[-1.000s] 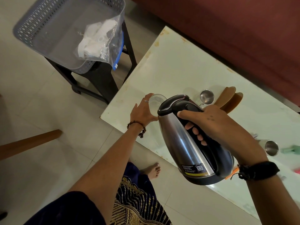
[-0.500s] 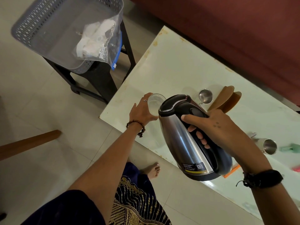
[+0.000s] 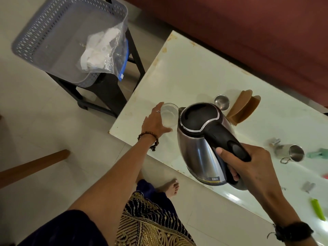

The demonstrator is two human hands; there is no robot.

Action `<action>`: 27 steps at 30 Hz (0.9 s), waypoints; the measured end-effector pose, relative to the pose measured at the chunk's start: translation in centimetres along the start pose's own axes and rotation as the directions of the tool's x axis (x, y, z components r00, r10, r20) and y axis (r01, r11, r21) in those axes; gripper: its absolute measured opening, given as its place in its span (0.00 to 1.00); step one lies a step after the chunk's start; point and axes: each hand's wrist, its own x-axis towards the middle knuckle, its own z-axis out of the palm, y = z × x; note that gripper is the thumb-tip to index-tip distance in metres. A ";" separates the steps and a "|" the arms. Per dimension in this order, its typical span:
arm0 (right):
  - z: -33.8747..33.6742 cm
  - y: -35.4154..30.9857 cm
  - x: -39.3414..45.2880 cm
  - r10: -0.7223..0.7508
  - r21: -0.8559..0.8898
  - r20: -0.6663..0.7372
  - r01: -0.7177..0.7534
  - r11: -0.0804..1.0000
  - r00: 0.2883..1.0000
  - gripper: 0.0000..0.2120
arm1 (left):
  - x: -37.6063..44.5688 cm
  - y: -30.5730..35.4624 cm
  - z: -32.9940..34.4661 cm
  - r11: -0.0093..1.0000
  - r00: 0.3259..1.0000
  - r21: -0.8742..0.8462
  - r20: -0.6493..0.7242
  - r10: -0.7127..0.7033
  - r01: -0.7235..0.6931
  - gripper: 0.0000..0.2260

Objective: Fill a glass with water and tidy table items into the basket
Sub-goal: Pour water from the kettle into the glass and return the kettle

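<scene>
Item, centre of frame: glass (image 3: 169, 114) near the table (image 3: 195, 71) edge, my left hand (image 3: 156, 121) curled round it, right hand (image 3: 248, 164) gripping the kettle (image 3: 200, 139) handle; risk I judge: spout off-rim spills water over table edge.

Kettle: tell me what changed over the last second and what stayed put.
The kettle has tipped back from its steep pouring tilt to nearly upright, its lid now facing the camera, spout beside the glass. The right hand keeps gripping the handle; the left hand still holds the glass on the table. The basket looks unchanged.
</scene>
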 end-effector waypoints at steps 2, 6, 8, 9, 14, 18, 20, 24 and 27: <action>-0.2 -0.4 -1.1 -0.051 0.031 -0.018 0.051 0.998 0.999 0.22 | -0.4 0.1 -0.5 0.999 0.999 0.011 -0.002 0.038 -0.038 0.49; -0.4 -2.7 -2.6 -0.130 0.116 -0.050 0.135 0.984 0.990 0.12 | -2.7 0.4 -2.4 0.990 0.993 -0.098 -0.065 0.098 -0.104 0.46; -0.4 -4.4 -3.2 -0.162 0.137 -0.067 0.169 0.976 0.985 0.11 | -4.2 0.6 -4.0 0.976 0.984 -0.140 -0.091 0.153 -0.165 0.42; -0.4 -5.3 -3.4 -0.170 0.145 -0.076 0.179 0.973 0.983 0.11 | -4.9 0.6 -4.8 0.968 0.978 -0.152 -0.103 0.184 -0.198 0.40; 1.5 -10.9 -3.4 -0.190 0.272 -0.122 0.217 0.938 0.974 0.10 | -6.1 -0.5 -11.5 0.955 0.945 -0.072 -0.183 0.272 -0.289 0.35; 5.1 -16.0 -2.1 -0.211 0.371 -0.159 0.257 0.892 0.964 0.17 | -5.5 -3.4 -18.9 0.958 0.918 0.057 -0.277 0.285 -0.281 0.35; 7.0 -18.5 -1.0 -0.231 0.436 -0.167 0.282 0.855 0.958 0.23 | -4.9 -4.7 -22.1 0.956 0.907 0.111 -0.302 0.293 -0.272 0.36; 12.0 -23.5 1.7 -0.250 0.582 -0.193 0.316 0.749 0.949 0.24 | -2.3 -7.5 -27.6 0.956 0.914 0.173 -0.295 0.279 -0.236 0.36; 16.5 -27.1 4.4 -0.241 0.630 -0.212 0.321 0.707 0.947 0.23 | 0.5 -10.2 -30.8 0.970 0.941 0.188 -0.273 0.202 -0.153 0.39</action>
